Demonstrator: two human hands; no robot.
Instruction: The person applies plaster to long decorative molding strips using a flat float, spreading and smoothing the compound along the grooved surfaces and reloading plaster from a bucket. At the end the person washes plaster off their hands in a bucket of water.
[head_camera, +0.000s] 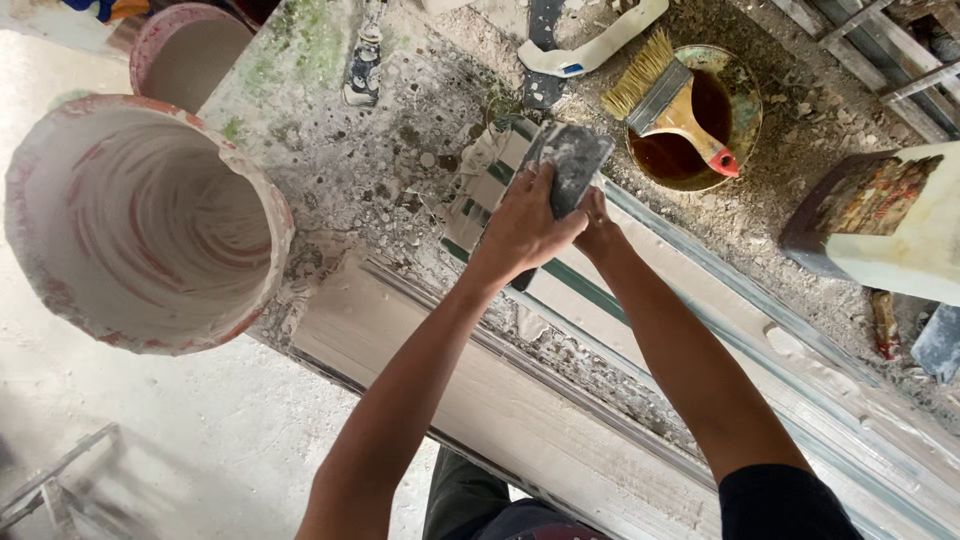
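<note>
My left hand (525, 225) grips a flat grey scraper blade (575, 165) caked with plaster. It is pressed down near the far end of a long plaster moulding (500, 400) with green strips. My right hand (598, 225) sits right behind the left one, mostly hidden, its fingers on the same blade. Both forearms reach up from the bottom of the view.
A big plaster-coated bucket (145, 225) stands at the left, a smaller one (185, 50) behind it. A wide brush (665, 95) rests on a can of brown liquid (710, 120). A white block (895, 225) sits at the right on the splattered workbench (340, 150).
</note>
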